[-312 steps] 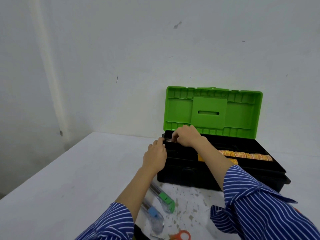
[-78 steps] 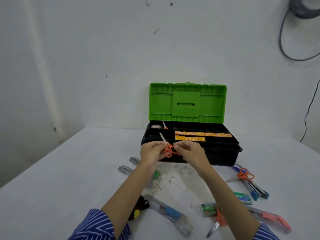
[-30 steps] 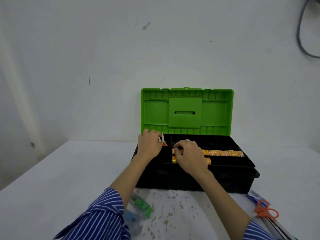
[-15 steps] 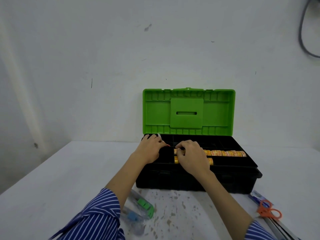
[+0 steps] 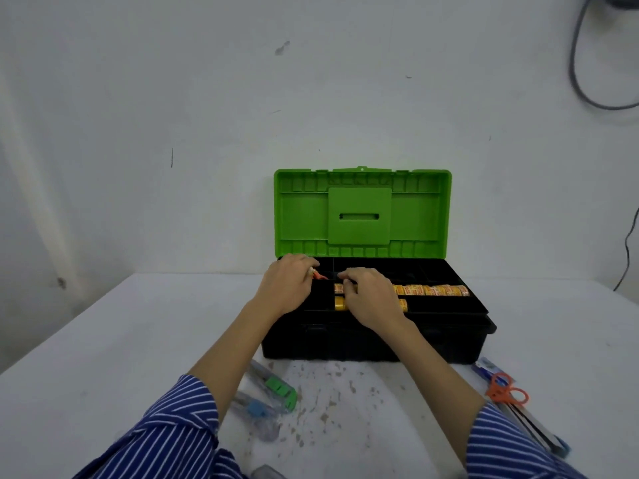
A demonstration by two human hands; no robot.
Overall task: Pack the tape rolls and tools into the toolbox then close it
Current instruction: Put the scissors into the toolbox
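Illumination even and diffuse, moderate in level; source not in view; wall (image 5: 173, 98) reads pale grey-green with a cool cast; no glare or hot spots. Shadows soft: a faint one on the table (image 5: 103, 340) below the forearms, a darker band under the toolbox (image 5: 377, 344) front, nearer than the left hand (image 5: 285, 288). Black interior beyond the right hand (image 5: 370, 295) loses detail. Wide-angle bowing at frame edges; table edges splay outward. Overall softness, compression smear; sleeves at bottom slightly blurred.
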